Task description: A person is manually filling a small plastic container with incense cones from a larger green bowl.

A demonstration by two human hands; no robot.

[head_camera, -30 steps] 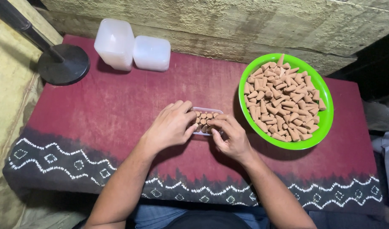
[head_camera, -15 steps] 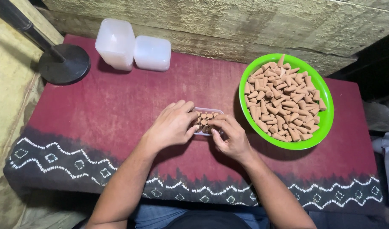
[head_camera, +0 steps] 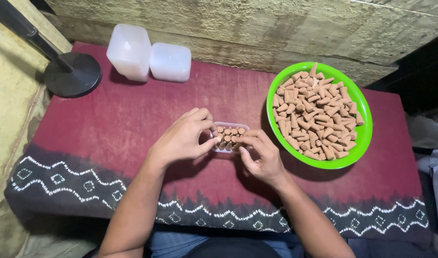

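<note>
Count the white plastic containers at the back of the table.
2: a taller white container at the back left, and a lower one touching its right side. None seems hidden.

Two translucent white plastic containers (head_camera: 149, 58) sit at the back of the maroon-clothed counter (head_camera: 109, 124), near a black round stand base (head_camera: 72, 75).

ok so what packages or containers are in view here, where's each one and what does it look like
Small clear tray: rectangular, between left hand and right hand, holding brown cones.
Two white tubs: squarish, translucent, at the cloth's far left.
Green bowl: round, on the right, heaped with cones.
No labels, signs or screens.
</note>
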